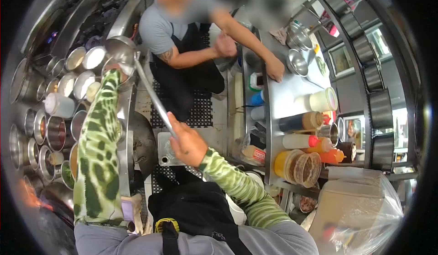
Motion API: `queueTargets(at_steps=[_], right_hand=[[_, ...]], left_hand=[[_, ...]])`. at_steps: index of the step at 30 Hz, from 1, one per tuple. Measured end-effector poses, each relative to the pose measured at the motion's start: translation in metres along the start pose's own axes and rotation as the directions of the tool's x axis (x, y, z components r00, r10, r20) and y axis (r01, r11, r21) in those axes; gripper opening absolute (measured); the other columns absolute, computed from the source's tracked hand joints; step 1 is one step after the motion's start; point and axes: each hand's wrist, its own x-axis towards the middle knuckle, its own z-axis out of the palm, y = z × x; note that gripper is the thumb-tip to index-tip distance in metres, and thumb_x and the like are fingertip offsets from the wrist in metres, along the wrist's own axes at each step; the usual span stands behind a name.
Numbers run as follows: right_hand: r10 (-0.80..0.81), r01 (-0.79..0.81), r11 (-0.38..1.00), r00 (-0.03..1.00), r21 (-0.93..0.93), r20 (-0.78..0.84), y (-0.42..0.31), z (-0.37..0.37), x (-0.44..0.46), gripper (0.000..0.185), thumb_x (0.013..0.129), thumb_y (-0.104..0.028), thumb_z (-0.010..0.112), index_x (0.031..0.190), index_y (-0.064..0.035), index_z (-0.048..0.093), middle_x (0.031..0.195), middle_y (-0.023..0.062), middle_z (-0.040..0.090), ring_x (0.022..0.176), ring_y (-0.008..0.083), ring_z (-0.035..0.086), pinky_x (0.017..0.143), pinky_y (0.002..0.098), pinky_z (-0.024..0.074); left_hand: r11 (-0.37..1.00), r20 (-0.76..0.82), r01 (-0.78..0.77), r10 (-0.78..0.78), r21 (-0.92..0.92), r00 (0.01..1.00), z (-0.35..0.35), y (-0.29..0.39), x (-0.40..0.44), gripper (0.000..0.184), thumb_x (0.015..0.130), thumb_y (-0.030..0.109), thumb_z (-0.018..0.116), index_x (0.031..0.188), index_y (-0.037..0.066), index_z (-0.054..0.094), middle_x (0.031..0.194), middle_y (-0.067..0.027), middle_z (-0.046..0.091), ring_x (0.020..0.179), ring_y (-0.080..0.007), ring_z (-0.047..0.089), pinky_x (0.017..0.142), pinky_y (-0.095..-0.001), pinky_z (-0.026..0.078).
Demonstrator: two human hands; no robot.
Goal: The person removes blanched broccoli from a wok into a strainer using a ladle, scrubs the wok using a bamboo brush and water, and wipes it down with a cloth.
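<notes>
I watch from afar: steel containers (55, 123) at left, the left hand (122, 73) over them, its grip unreadable; a long metal handle (153, 97) slanting across the aisle, fingers of the right hand (189, 144) curled around its lower end.

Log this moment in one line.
right hand: grips long metal handle | left hand: near metal bowl | co-worker's hand: on steel counter
</notes>
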Motion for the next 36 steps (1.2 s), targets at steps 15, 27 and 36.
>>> queueTargets(at_steps=[15, 27, 36], right_hand=[[-0.043, 0.044, 0.999, 0.998, -0.011, 0.045, -0.015, 0.002, 0.01, 0.068, 0.084, -0.003, 0.055, 0.145, 0.0036, 0.025, 0.095, 0.0259, 0.056, 0.083, 0.0427, 0.058, 0.074, 0.0466, 0.0479], [-0.051, 0.054, 0.993, 0.998, -0.109, 0.027, -0.016, 0.007, 0.012, 0.066, 0.083, -0.001, 0.059, 0.144, -0.0002, 0.031, 0.109, 0.0282, 0.06, 0.083, 0.0405, 0.064, 0.068, 0.0401, 0.0529], [-0.094, 0.095, 0.988, 0.996, -0.123, 0.009, -0.013, 0.006, 0.01, 0.065, 0.083, -0.001, 0.059, 0.142, 0.0021, 0.033, 0.108, 0.0293, 0.06, 0.087, 0.0422, 0.064, 0.068, 0.0392, 0.0536]], left_hand=[[0.999, 0.077, 0.014, -0.016, 0.03, 0.997, -0.019, 0.004, -0.002, 0.023, 0.073, 0.016, 0.071, 0.091, 0.002, 0.071, 0.096, -0.0214, 0.068, 0.091, -0.0339, 0.068, 0.081, -0.0417, 0.054], [0.999, 0.094, -0.028, 0.026, 0.017, 0.995, -0.036, 0.004, -0.004, 0.025, 0.072, 0.019, 0.073, 0.092, 0.003, 0.072, 0.096, -0.0194, 0.069, 0.09, -0.0333, 0.068, 0.081, -0.0407, 0.055], [0.998, 0.092, -0.046, 0.043, 0.03, 0.995, -0.057, 0.007, -0.01, 0.027, 0.071, 0.022, 0.074, 0.092, 0.004, 0.072, 0.096, -0.018, 0.069, 0.089, -0.0328, 0.068, 0.081, -0.0399, 0.055]])
